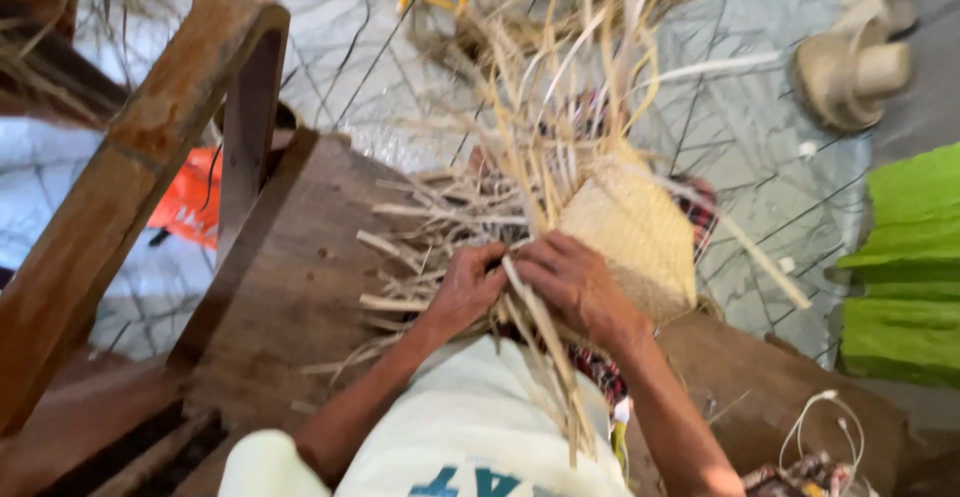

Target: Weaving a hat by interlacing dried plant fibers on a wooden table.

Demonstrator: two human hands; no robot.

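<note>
A half-woven straw piece [632,237] of pale tan strips lies in front of me on a wooden bench [290,287]. Many loose strips [560,87] stick up and out from its edges. My left hand [463,290] is closed on strips at the near left edge of the weave. My right hand [575,285] grips strips right beside it, and one long strip [540,337] runs down between the two hands toward my lap. The picture is blurred by motion.
A slanted wooden frame [150,147] rises at the left. An orange object [190,197] lies behind it on the tiled floor. Green cloth [905,267] is at the right, a pale hat form [850,67] at top right, a white cable [825,427] bottom right.
</note>
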